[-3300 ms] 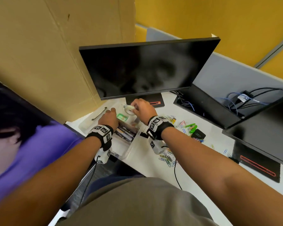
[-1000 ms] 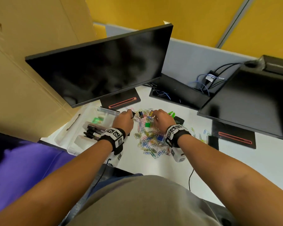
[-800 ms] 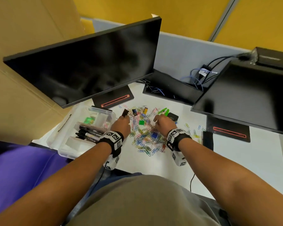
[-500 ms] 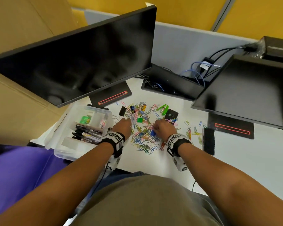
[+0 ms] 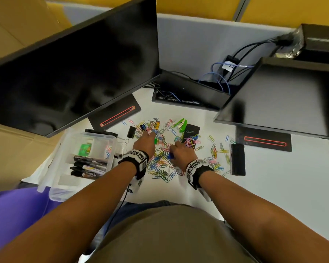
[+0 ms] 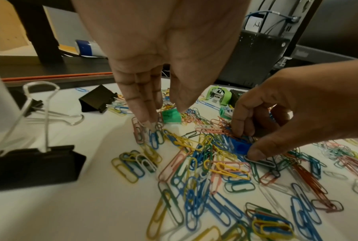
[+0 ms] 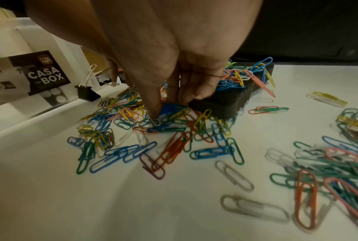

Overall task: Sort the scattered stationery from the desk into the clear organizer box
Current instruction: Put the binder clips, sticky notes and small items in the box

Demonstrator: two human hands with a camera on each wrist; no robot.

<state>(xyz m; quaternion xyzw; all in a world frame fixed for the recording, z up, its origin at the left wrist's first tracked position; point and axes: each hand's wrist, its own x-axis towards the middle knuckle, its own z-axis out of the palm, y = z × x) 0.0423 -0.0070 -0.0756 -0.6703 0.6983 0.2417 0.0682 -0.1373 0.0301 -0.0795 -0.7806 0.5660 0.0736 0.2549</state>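
blue clip (image 7: 169, 109): mostly hidden under right hand (image 7: 174, 57) | organizer box (image 7: 19, 68): cut by left edge | paper clips (image 7: 254, 207) nearest the wrist camera: blurred

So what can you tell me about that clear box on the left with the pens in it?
The clear organizer box is see-through plastic, open-topped, split into compartments. It sits on the white desk left of the paper clips. Black markers lie across the middle, a green item sits in a far compartment, a few clips beside it. Neither of the hands touches it.
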